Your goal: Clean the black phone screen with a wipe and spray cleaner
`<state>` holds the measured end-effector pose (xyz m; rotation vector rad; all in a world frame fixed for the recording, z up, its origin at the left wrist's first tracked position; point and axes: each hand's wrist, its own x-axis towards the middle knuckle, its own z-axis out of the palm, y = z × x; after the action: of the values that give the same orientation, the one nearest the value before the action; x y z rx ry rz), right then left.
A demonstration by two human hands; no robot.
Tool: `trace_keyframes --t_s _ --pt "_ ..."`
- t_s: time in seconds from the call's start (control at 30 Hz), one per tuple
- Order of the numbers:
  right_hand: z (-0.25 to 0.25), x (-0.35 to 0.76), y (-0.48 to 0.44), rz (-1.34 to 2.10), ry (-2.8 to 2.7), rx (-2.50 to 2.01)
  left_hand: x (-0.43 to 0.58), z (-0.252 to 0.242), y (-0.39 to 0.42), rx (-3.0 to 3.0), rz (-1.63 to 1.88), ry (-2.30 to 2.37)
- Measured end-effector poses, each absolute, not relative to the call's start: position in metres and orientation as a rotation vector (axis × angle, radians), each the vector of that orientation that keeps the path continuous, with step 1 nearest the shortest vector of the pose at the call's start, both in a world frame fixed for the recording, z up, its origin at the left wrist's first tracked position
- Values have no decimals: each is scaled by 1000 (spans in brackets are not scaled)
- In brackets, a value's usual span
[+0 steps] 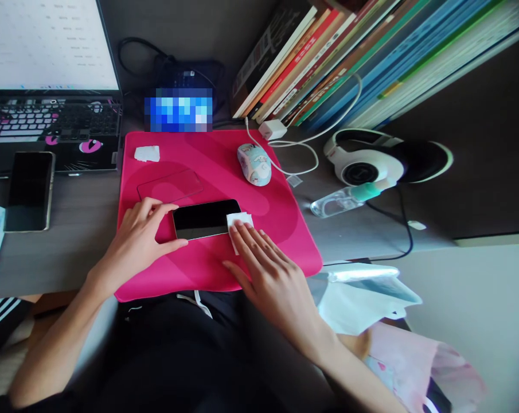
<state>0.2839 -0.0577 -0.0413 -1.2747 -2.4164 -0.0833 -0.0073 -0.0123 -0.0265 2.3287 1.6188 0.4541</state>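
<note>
A black-screened phone [205, 221] lies face up on the pink desk mat [285, 252]. My left hand [139, 232] steadies its left end, thumb and index finger at the two corners. With extended fingers, my right hand [274, 275] presses a folded white wipe [240, 219] onto the phone's right end; the wipe's underside is hidden. Behind the phone rests a thin, clear rectangular sheet with a dark outline [171, 184], resembling a screen protector. A small crumpled white piece [147, 154] lies near the mat's far left corner.
A patterned mouse [254, 164] sits at the mat's upper right. Beyond it are a white charger [272, 129], a spray bottle [340, 201], headphones [366, 163] and leaning books [311, 69]. To the left are a laptop [53, 115] and a second phone [29, 192].
</note>
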Motion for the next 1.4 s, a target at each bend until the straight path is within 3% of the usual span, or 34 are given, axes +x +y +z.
trace_keyframes --t_s 0.47,1.4 --pt "-50 270 -1 63 -2372 -1296 -8 -27 -11 2273 473 1593" --pt "-41 208 -6 150 -2477 -1026 -9 -39 -6 2342 634 1622"
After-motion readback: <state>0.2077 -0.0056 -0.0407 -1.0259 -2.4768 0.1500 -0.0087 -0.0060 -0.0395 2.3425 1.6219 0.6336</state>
